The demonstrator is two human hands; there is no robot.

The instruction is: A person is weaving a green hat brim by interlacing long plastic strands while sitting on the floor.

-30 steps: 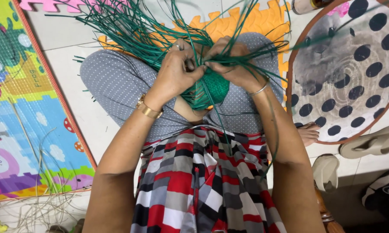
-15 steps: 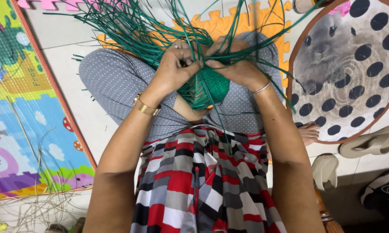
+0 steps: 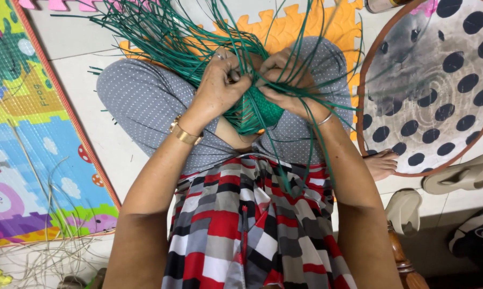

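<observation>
Green woven piece (image 3: 260, 109), a small half-made weave of plastic strips, sits at the centre of the frame above a seated person's crossed legs, gripped between two hands. Left hand (image 3: 220, 85), with one gold bracelet (image 3: 185, 134) at the wrist, has its fingers curled tight and pinched around a bunch of green strips at the weave's upper edge. Right hand (image 3: 287, 80), with one thin silver bangle (image 3: 325, 119) at the wrist, closes its fingers over the strips on the other side, touching the weave. Loose green strips (image 3: 161, 32), too many to count, fan out from the hands toward the upper left and top of the frame. One round polka-dot tray (image 3: 439, 80) fills the upper right. One colourful play mat (image 3: 32, 134) runs down the left edge, with pale loose strands (image 3: 43, 251) scattered at lower left. One orange foam mat (image 3: 284, 27) lies at top centre. One bare foot (image 3: 380, 163) shows beside the tray, and three sandals lie at lower right: (image 3: 463, 171), (image 3: 404, 208), (image 3: 474, 238).
</observation>
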